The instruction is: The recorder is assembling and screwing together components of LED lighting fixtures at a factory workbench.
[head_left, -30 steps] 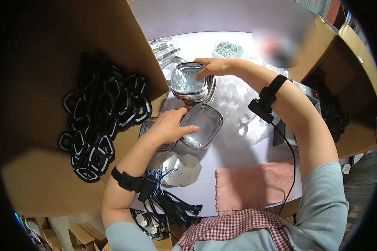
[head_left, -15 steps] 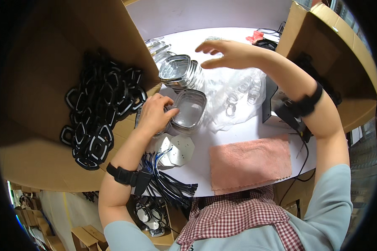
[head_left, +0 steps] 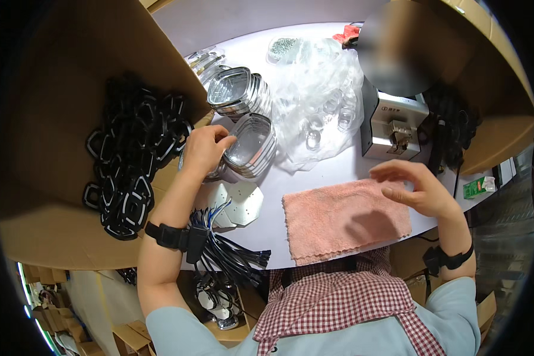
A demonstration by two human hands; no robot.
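My left hand (head_left: pixel 203 149) is over the near left of the lens stacks, its fingers curled and thumb close to the forefinger; whatever lies between them is hidden. Right beside its thumb stands a stack of clear, rounded-square lens covers (head_left: pixel 252 145) with silvery rims. A second stack of such covers (head_left: pixel 230 89) sits behind it. Over the right edge of a pink cloth (head_left: pixel 332 219) hovers my right hand (head_left: pixel 412 185), fingers apart and holding nothing. Its shadow falls on the cloth.
A carton of black frames (head_left: pixel 130 154) stands left. White plates (head_left: pixel 243 202) and a bundle of black wires (head_left: pixel 234 255) lie in front of the stacks. Behind are a clear plastic bag (head_left: pixel 314 113) with rings and a grey metal device (head_left: pixel 391 127). Another carton (head_left: pixel 498 77) is at right.
My right hand has come back from above the lens stacks to the right edge of the cloth. My left hand's fingers have drawn closer together. The view has shifted slightly.
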